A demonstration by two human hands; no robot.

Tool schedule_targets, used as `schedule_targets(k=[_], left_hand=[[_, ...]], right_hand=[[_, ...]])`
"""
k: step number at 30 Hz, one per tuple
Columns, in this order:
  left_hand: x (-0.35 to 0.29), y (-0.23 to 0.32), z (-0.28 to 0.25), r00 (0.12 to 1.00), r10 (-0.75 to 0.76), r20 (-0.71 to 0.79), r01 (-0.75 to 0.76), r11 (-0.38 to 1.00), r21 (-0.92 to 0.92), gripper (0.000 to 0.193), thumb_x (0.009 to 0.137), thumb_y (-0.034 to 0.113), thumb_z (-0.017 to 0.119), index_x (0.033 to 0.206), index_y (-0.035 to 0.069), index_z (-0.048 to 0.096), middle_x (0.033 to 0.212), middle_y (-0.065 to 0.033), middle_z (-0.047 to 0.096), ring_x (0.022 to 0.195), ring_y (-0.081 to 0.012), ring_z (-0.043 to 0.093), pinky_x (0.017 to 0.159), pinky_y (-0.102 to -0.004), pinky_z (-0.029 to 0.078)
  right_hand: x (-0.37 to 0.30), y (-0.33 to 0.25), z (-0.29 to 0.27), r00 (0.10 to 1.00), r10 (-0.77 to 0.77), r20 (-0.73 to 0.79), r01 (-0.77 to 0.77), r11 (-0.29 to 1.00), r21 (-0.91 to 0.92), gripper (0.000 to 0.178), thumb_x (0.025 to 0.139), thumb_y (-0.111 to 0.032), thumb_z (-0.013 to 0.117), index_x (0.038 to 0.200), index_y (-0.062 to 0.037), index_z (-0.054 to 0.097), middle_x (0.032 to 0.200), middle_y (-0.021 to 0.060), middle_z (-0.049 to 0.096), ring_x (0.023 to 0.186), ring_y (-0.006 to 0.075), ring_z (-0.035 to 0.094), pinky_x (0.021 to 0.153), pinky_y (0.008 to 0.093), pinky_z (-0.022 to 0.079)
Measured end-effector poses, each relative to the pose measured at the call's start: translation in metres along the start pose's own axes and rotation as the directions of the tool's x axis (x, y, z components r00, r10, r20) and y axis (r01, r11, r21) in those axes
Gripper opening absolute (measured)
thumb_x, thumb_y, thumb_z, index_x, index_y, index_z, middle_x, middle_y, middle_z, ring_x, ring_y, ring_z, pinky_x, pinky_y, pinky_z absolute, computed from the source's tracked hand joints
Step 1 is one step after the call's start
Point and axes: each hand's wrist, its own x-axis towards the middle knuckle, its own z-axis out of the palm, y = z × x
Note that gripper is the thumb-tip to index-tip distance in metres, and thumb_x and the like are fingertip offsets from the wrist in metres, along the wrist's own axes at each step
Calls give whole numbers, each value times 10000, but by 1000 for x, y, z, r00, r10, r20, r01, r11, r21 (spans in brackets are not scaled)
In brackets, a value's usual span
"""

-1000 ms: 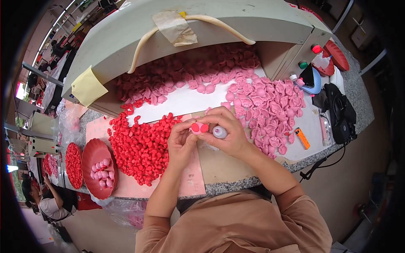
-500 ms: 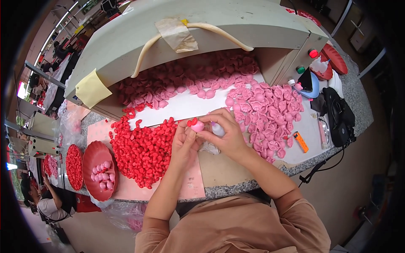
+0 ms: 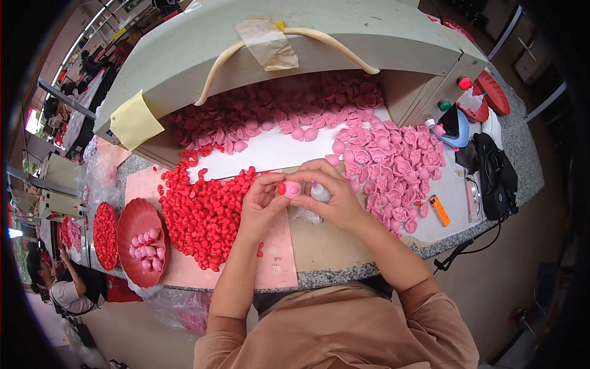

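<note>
Pinching pink/red piece (image 3: pixel 292 189) btwn L fingers (image 3: pixel 267 181) & R fingers (image 3: pixel 324 173), both near-closed, R also w/ whitish bottle (image 3: pixel 320 193)

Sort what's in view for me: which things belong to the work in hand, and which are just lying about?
Seem part of the work:
pink-and-red piece, between left hand and right hand
small bottle, in the right hand
heap of red pieces
heap of pink pieces
red tray with pieces

Apparently just lying about:
orange lighter
black bag
</note>
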Motion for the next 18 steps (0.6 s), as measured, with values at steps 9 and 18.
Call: schedule_targets(k=[9, 18], left_hand=[[-2, 5, 7, 996, 34, 79, -36, 999, 24, 362, 852, -22, 584, 1201, 7, 494, 1180, -73, 517, 1104, -173, 518, 942, -304, 423], [-6, 3, 14, 993, 119, 14, -120, 982, 143, 336, 841, -44, 587, 1169, -4, 523, 1225, -101, 508, 1107, -187, 525, 939, -305, 430]], right_hand=[[-3, 6, 5, 1000, 12, 16, -15, 984, 175, 214, 800, -42, 672, 1004, -59, 612, 1075, 55, 482, 994, 142, 496, 855, 279, 415], [-5, 10, 8, 999, 45, 13, -47, 938, 343, 165, 806, -11, 649, 955, -65, 603, 1081, 71, 487, 1002, 144, 500, 876, 296, 406]])
